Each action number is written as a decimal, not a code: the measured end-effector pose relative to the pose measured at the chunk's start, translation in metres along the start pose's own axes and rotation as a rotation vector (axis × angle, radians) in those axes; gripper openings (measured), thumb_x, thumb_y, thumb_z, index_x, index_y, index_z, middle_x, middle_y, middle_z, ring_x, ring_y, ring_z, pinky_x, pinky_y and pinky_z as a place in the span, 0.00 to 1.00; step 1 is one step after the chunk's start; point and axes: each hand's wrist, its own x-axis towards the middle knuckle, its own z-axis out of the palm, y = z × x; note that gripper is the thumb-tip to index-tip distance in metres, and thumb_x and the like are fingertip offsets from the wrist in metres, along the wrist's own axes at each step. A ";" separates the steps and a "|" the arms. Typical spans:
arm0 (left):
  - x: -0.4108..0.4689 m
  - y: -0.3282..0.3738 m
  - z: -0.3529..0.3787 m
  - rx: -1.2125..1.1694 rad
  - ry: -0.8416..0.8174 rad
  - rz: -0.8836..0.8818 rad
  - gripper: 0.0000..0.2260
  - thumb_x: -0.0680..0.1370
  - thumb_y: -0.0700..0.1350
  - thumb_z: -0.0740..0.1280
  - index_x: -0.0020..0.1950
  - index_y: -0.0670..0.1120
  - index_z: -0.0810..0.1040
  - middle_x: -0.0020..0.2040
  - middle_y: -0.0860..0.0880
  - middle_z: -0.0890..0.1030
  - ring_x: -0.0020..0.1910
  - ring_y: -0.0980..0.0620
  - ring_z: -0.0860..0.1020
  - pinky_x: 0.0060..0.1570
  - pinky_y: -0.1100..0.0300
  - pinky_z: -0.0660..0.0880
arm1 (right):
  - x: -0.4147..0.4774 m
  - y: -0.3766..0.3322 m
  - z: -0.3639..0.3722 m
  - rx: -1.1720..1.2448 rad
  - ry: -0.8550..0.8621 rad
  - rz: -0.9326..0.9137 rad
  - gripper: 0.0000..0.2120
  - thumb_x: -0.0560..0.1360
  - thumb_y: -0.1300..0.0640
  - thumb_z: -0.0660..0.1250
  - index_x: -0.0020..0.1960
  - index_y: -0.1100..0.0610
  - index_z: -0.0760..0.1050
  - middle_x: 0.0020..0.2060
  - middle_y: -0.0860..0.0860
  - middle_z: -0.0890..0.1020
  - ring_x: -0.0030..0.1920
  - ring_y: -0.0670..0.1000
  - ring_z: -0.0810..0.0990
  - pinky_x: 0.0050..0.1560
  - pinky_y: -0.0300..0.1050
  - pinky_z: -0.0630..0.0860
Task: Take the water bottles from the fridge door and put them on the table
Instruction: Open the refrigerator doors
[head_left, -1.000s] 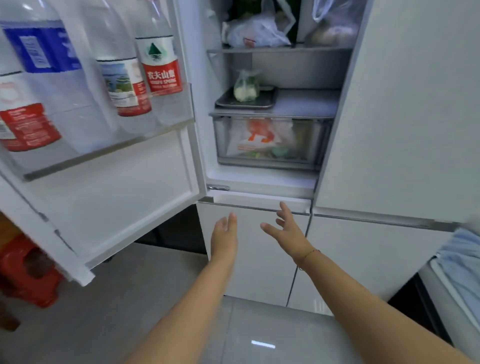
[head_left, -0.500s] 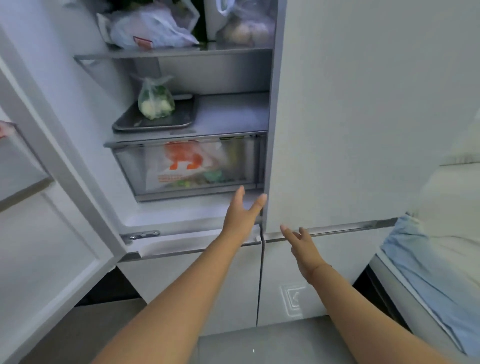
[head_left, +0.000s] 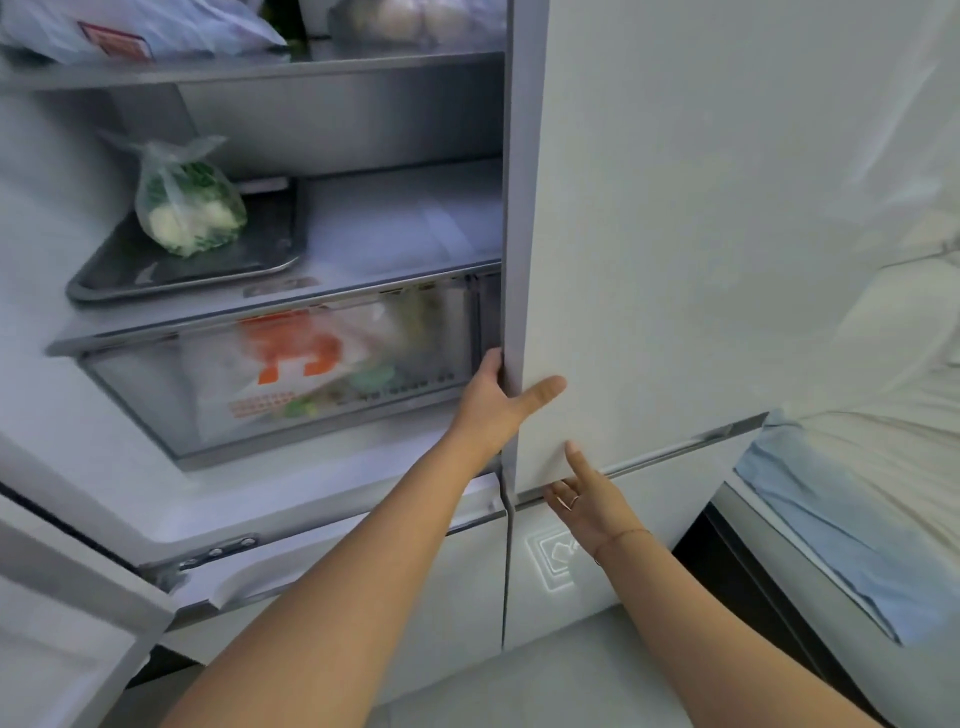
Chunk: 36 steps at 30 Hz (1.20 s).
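Note:
No water bottles are in view; the bottle shelf of the open left fridge door (head_left: 62, 649) lies outside the frame. My left hand (head_left: 496, 408) grips the left edge of the shut right fridge door (head_left: 701, 234), fingers behind the edge and thumb on the front. My right hand (head_left: 582, 501) holds the same door's bottom edge, with one digit straight up on the door face and the others curled under the edge.
Inside the fridge, a bagged vegetable (head_left: 189, 208) lies on a dark tray (head_left: 156, 280) above a clear drawer (head_left: 405, 384) holding bags. Lower drawer fronts (head_left: 467, 571) sit below. A surface with a blue cloth (head_left: 831, 519) stands at the right.
The view swung right, so the bottles on the left door left the frame. Both hands rose from open in the air to the right door, the left onto its side edge, the right onto its bottom edge.

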 end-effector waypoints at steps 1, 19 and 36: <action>-0.001 0.001 0.000 0.006 -0.002 0.002 0.35 0.57 0.63 0.76 0.59 0.50 0.72 0.55 0.52 0.82 0.54 0.54 0.81 0.57 0.52 0.78 | 0.000 0.001 0.001 0.015 -0.003 -0.001 0.48 0.55 0.42 0.80 0.68 0.61 0.67 0.34 0.52 0.68 0.38 0.51 0.71 0.52 0.45 0.80; -0.116 0.001 0.063 0.146 0.046 0.088 0.33 0.58 0.67 0.75 0.57 0.57 0.67 0.59 0.52 0.77 0.57 0.54 0.77 0.55 0.52 0.76 | -0.101 0.019 -0.063 -0.174 -0.011 -0.121 0.53 0.62 0.37 0.75 0.76 0.55 0.52 0.70 0.54 0.68 0.69 0.56 0.69 0.68 0.54 0.68; -0.257 0.014 0.206 0.135 0.098 0.169 0.36 0.70 0.72 0.50 0.75 0.58 0.59 0.73 0.55 0.62 0.74 0.53 0.60 0.74 0.46 0.56 | -0.285 -0.021 -0.168 -0.613 0.202 -0.771 0.48 0.65 0.38 0.71 0.77 0.47 0.51 0.76 0.43 0.57 0.75 0.44 0.56 0.75 0.51 0.58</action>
